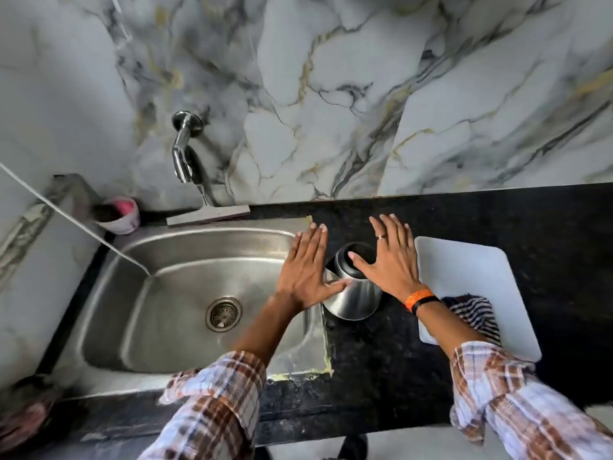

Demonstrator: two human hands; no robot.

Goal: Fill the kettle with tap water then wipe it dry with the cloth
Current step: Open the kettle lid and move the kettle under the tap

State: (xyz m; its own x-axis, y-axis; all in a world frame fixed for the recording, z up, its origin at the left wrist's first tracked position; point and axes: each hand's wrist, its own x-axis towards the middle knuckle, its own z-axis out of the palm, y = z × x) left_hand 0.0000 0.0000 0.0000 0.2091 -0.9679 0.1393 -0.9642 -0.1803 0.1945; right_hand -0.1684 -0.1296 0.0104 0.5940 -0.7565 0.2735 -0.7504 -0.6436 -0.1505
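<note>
Steel kettle (353, 290) on the black counter (497, 220), both hands spread flat over it, nothing gripped yet.

So the kettle stands upright just right of the sink (199, 247), dark lid up, right between the two hands. Left hand (306, 270) is open with its thumb at the kettle's left side, right hand (389, 257) open too, thumb over the lid; both look about equally near. Tap (184, 154) is off to the far left on the marble wall, so I'd guess the kettle has to travel left over the basin. Striped cloth (477, 313) waits on the white board (481, 270), near right. No brand or writing readable anywhere.
</note>
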